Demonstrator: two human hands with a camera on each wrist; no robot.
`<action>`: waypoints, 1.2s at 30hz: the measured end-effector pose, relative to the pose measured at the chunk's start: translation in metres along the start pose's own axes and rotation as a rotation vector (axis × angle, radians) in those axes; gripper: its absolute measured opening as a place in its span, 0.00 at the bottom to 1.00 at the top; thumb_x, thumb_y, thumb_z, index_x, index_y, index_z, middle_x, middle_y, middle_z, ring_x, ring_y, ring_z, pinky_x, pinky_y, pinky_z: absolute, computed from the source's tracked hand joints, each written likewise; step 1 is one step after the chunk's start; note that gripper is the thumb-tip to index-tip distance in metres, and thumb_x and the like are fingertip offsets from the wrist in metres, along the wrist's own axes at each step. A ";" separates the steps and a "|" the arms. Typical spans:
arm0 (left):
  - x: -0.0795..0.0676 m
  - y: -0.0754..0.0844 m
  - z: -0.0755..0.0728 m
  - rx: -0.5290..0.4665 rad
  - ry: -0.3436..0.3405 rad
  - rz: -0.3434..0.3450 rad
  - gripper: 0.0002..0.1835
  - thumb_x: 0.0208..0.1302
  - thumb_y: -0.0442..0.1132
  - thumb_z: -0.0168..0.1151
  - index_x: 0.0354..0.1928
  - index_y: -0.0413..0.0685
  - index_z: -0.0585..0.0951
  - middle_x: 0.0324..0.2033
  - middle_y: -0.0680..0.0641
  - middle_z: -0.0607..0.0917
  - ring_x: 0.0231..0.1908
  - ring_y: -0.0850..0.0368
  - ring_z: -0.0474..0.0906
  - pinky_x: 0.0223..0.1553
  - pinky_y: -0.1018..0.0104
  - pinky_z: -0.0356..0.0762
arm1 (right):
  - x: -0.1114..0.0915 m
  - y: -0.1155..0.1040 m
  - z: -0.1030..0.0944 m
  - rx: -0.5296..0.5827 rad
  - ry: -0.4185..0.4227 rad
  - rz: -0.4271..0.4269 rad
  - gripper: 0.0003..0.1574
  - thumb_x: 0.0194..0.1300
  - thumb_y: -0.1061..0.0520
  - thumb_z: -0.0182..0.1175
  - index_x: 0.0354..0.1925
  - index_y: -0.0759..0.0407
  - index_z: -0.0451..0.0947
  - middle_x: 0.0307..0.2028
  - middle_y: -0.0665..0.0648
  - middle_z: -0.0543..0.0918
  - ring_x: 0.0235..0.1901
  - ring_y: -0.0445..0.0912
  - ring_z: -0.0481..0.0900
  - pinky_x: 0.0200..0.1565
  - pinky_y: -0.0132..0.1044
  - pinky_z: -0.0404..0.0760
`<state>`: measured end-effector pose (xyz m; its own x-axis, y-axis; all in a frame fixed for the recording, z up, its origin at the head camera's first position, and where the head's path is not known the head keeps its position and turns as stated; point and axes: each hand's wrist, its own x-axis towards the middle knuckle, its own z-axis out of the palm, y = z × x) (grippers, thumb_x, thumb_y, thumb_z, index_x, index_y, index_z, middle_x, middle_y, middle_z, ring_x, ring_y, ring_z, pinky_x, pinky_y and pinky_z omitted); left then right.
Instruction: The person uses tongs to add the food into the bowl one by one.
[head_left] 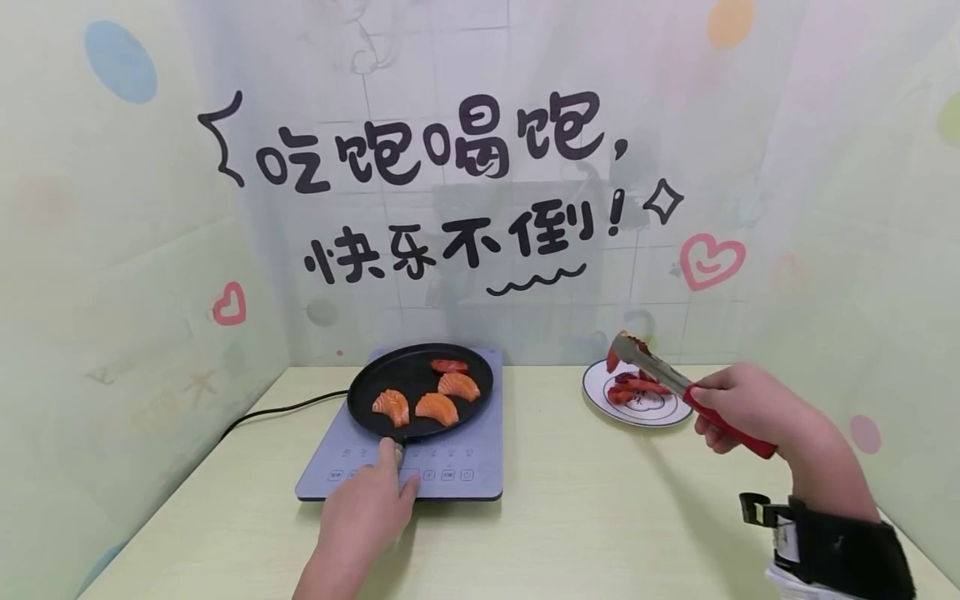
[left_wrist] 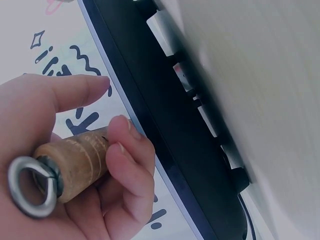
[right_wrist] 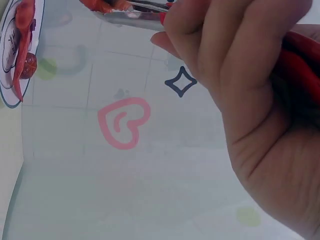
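Observation:
My left hand (head_left: 367,500) grips the wooden handle (left_wrist: 75,160) of a round black frying pan (head_left: 397,367); a metal ring shows at the handle's end. Three orange salmon slices (head_left: 437,409) and one darker red piece (head_left: 450,366) lie in the pan. Over on the right, my right hand (head_left: 765,408) holds metal tongs (head_left: 660,367) by their red handles. A reddish piece of food (head_left: 613,357) is between the tongs' tips, raised above a white plate (head_left: 596,390). More red pieces (head_left: 633,389) lie on that plate.
Under the pan is a grey-blue induction cooktop (head_left: 480,450) with touch buttons along its front. Its black cord (head_left: 285,408) runs off to the left. A printed curtain (head_left: 465,317) stands behind the pale table (head_left: 562,517).

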<state>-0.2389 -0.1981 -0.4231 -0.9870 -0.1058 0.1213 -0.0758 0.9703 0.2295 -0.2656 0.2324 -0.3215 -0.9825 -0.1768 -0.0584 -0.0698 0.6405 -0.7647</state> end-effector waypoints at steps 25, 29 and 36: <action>0.001 0.000 0.000 -0.019 0.001 0.011 0.31 0.66 0.53 0.58 0.62 0.42 0.63 0.25 0.42 0.80 0.17 0.52 0.70 0.15 0.58 0.65 | 0.007 -0.036 0.028 0.283 0.007 -0.077 0.31 0.74 0.56 0.50 0.66 0.76 0.59 0.33 0.63 0.81 0.23 0.45 0.78 0.29 0.35 0.81; 0.001 0.000 0.000 -0.016 -0.008 0.007 0.31 0.66 0.53 0.57 0.62 0.42 0.63 0.26 0.41 0.80 0.18 0.52 0.70 0.16 0.57 0.65 | 0.008 -0.039 0.033 0.316 -0.006 -0.085 0.29 0.74 0.57 0.49 0.64 0.76 0.61 0.32 0.63 0.81 0.22 0.44 0.78 0.28 0.34 0.81; 0.001 0.000 -0.001 -0.014 -0.005 0.007 0.31 0.66 0.54 0.57 0.62 0.42 0.63 0.24 0.42 0.79 0.17 0.52 0.70 0.16 0.57 0.65 | 0.012 -0.045 0.045 0.375 -0.040 -0.110 0.23 0.73 0.58 0.51 0.57 0.76 0.69 0.32 0.63 0.82 0.21 0.44 0.77 0.26 0.31 0.79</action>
<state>-0.2396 -0.1983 -0.4225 -0.9881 -0.0983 0.1181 -0.0674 0.9680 0.2418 -0.2666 0.1679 -0.3167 -0.9646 -0.2631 0.0177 -0.0992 0.2996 -0.9489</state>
